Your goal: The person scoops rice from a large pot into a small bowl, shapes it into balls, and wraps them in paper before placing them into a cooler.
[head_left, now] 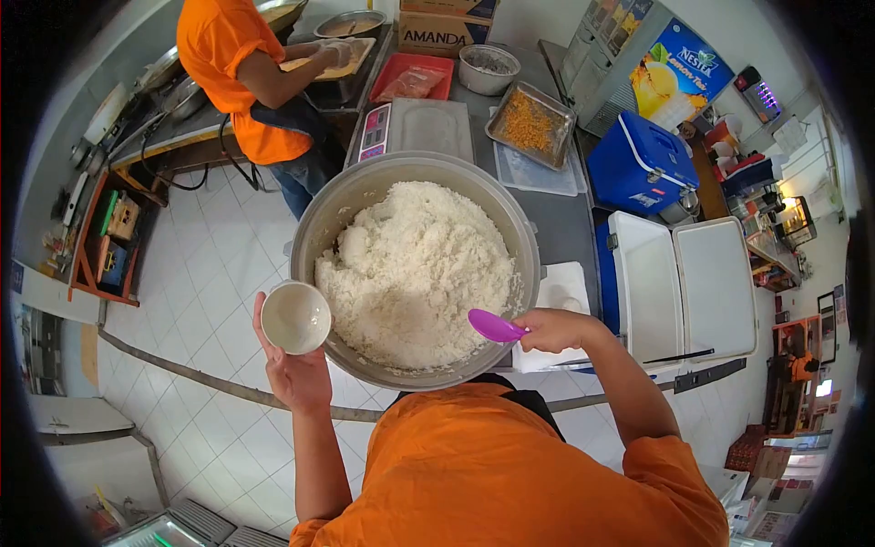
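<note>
In front of me stands a large grey metal pot (415, 167) heaped with cooked white rice (428, 264). My left hand (296, 372) holds a small white bowl (296, 318) at the pot's left rim. The bowl is tilted toward the camera, and its inside looks bare apart from a few specks. A purple rice paddle (495, 325) is gripped by its handle in my right hand (554, 330). Its blade hangs over the front right part of the rim, apart from the rice heap as far as I can see.
Behind the pot are a scale (424, 128), a red tray (401, 66) with a plastic bag, a metal pot (489, 68) and a metal tray (510, 150) of orange crumbs. Right are a blue cooler (643, 164) and an open white cooler (643, 264). A co-worker (232, 64) stands left.
</note>
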